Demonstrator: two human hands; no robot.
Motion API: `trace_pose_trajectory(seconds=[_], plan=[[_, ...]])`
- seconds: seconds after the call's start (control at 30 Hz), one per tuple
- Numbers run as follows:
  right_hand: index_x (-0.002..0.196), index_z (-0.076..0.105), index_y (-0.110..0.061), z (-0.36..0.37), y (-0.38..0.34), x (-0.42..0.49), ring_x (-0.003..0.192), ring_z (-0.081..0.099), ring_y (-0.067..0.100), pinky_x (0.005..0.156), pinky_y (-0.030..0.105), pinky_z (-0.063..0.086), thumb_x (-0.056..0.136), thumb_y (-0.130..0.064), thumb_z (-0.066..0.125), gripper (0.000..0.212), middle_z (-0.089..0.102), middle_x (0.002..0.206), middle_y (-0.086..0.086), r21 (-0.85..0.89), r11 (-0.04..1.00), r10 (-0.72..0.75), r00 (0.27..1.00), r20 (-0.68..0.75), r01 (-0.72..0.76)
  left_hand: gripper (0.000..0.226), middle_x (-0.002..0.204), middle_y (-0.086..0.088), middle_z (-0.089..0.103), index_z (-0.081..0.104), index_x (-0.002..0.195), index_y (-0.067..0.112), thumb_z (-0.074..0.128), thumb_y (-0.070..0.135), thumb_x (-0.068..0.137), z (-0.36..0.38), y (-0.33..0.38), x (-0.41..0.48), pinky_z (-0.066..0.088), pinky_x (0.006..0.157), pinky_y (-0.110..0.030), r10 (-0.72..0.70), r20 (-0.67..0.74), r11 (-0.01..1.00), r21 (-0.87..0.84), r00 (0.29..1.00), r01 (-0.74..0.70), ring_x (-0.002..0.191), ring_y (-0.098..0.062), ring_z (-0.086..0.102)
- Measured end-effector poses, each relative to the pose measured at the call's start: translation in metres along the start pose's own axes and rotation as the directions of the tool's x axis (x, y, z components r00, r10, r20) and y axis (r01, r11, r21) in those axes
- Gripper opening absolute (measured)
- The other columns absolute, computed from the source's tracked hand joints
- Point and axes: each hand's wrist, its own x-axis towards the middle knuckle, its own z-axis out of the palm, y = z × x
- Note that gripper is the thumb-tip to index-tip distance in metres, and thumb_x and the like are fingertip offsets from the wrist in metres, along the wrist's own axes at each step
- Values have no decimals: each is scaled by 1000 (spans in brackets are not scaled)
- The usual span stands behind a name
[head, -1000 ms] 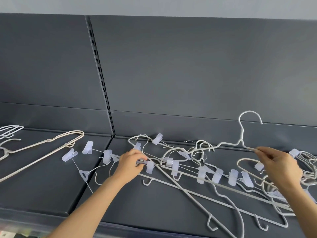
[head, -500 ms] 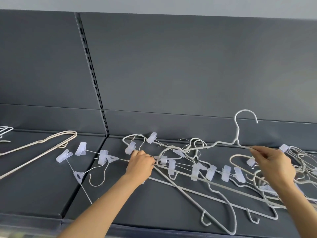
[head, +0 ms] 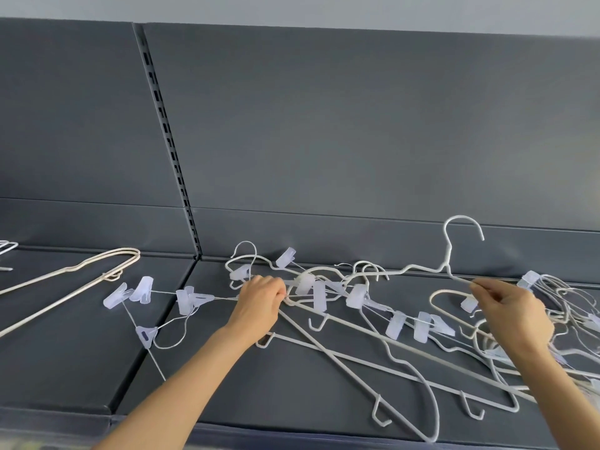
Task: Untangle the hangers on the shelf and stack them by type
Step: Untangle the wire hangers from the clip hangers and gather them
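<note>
**Sorting hardly begun: most hangers lie knotted on the shelf.**

Your left hand [head: 259, 303] has its fingers curled round thin wires in the middle of the tangle [head: 337, 287]. Your right hand [head: 509, 310] pinches the shoulder of 1 white hanger [head: 448, 254], raised hook up near the back edge of the shelf [head: 259, 401]. Toward the left end, the beige hangers [head: 81, 271] lie apart from the pile, perhaps a first stack. I judge the clip hangers [head: 396, 324] and the plain white ones remain to be separated.

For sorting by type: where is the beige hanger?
Head view: the beige hanger lies on the left section of the shelf, left of the slotted upright, near the clear clips.
</note>
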Motion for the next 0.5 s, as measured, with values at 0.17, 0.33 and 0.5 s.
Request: trace_pose_trajectory(seconds=[0.17,0.33,0.5], plan=[[98,70,-20,-2,2,3,72,54,30,70,35,40,89,-31,54,21,67,69,12,2,1000,15,1000,-20,-15,19,74,12,45,45,81,19,37,6,94,-9,5,-4,25,82,-23,13,-23,999,-37,1000,-14,78,-14,41],[97,70,-18,0,-4,3,74,53,29,70,36,41,89,-32,55,21,62,67,6,44,999,-17,999,-30,18,16,68,22,43,60,88,10,44,7,93,-19,17,-1,28,79,-25,14,-103,983,-179,995,-33,71,-1,41],[95,69,-18,-1,-14,4,74,54,28,65,32,37,90,-29,54,19,62,68,8,91,995,-44,998,-33,47,15,69,23,44,61,90,8,47,6,92,-24,19,5,27,82,-26,41,-88,983,-175,995,-56,80,-14,44]])
